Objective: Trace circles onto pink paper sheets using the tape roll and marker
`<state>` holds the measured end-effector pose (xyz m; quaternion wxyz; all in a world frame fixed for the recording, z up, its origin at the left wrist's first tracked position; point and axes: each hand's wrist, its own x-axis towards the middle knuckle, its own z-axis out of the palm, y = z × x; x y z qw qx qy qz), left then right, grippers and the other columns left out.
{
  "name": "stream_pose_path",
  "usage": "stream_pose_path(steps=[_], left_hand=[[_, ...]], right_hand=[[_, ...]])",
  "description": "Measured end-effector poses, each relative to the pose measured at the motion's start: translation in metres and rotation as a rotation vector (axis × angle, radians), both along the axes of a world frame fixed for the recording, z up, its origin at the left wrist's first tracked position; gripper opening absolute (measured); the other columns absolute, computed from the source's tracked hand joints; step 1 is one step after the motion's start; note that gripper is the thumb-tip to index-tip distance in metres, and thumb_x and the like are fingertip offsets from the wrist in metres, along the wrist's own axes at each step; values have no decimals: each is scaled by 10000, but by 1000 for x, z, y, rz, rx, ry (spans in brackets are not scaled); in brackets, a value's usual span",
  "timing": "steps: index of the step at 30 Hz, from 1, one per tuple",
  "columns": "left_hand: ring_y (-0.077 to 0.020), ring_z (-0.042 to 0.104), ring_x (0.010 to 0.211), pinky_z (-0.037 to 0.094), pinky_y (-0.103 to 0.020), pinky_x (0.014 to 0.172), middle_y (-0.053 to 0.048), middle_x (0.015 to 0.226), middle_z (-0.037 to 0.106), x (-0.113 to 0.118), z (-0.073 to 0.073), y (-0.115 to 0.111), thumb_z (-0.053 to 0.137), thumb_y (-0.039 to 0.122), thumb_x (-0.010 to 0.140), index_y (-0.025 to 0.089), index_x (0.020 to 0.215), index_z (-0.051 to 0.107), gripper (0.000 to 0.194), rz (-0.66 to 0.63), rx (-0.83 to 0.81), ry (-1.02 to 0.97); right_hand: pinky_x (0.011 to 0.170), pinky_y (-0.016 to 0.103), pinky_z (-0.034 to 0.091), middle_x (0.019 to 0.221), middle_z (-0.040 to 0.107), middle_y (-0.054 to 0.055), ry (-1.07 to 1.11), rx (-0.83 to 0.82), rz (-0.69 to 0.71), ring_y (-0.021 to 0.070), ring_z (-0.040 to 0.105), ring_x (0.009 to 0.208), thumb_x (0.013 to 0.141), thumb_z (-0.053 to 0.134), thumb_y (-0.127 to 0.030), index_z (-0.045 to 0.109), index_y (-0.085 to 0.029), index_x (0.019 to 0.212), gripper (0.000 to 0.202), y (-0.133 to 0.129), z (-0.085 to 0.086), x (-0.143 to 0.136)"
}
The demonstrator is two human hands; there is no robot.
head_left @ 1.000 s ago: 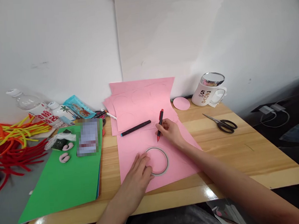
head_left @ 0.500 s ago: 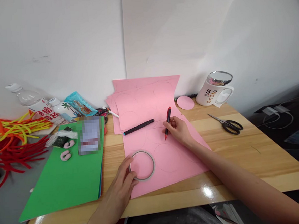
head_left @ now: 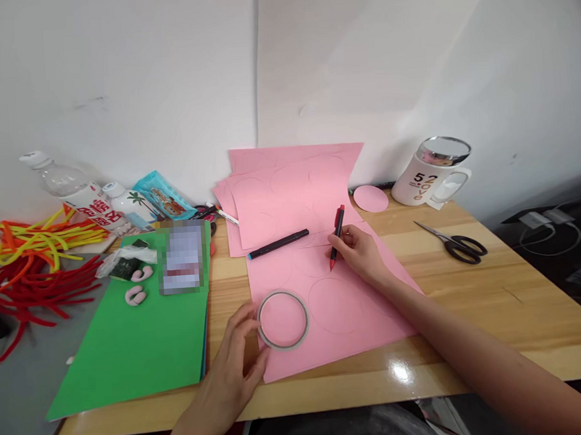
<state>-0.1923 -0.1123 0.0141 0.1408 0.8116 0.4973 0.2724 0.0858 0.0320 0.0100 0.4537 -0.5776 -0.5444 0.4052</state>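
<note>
Between the fingers of my right hand is a black and red pen, tip pointing down just above the pink paper. A thin grey ring, like a narrow tape roll, lies flat on the paper's lower left. Beside its left edge is my left hand, fingers apart and curved; the fingertips are at the rim, and I cannot tell whether they touch it. Pencil-like circle outlines show on the paper. A black marker rests across the sheet above the ring.
Left are green sheets, a blurred phone-like rectangle, pink curved pieces, pipe cleaners and bottles. Right are scissors, a white mug and a pink paper disc. A wall stands behind.
My left fingers have loosened from the ring's left rim and spread apart. The ring stays on the paper. The whole view has shifted slightly; my right hand still holds the pen.
</note>
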Motion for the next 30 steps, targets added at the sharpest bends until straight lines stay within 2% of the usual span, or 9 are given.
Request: stream_pose_path(steps=[4,7,10,14,21,27,30], left_hand=[[-203,564,1136,525,-355,931,-103,1146,576,2,8,1,485,134,909,191,1054,503,157,-9,151,-52],[-199,587,1095,539,-340,917,-95,1061,619,9,17,5,455,95,920,175,1019,546,156,-100,228,-14],[-245,562,1158,530,-396,960,-126,1086,634,19,23,10,483,129,927,142,982,577,109,-212,278,115],[-280,547,1185,488,-490,1011,-121,1085,650,28,20,11,541,173,911,136,872,598,79,-259,272,257],[-258,541,1197,461,-503,1039,-109,1083,653,24,11,6,447,41,909,124,946,586,166,-271,285,270],[-262,539,1206,494,-453,1014,-138,1097,651,27,14,10,490,133,924,125,946,562,76,-271,277,235],[-260,491,1263,502,-428,1000,-167,1222,601,30,15,16,471,148,930,130,1082,544,169,-244,278,234]], right_hand=[[499,259,443,539,540,-39,-60,19,-42,155,586,517,781,594,-498,468,-218,722,313,0,0,1],[459,248,398,516,509,-49,-89,19,-53,134,519,465,780,591,-522,494,-213,744,326,0,2,1],[475,255,415,537,532,-42,-44,6,-31,142,539,475,788,582,-532,511,-211,795,329,-1,3,2],[485,255,418,555,530,-36,-44,6,-44,146,543,500,783,570,-579,486,-217,767,373,-1,0,3],[484,242,392,553,475,-54,-40,32,-44,127,496,504,767,570,-613,475,-216,744,409,0,-1,3],[476,251,403,565,511,-45,-6,17,-41,135,535,493,771,584,-597,466,-219,745,397,0,0,3],[496,265,440,580,551,-32,0,12,-33,146,565,506,777,587,-575,466,-225,737,373,-1,1,3]])
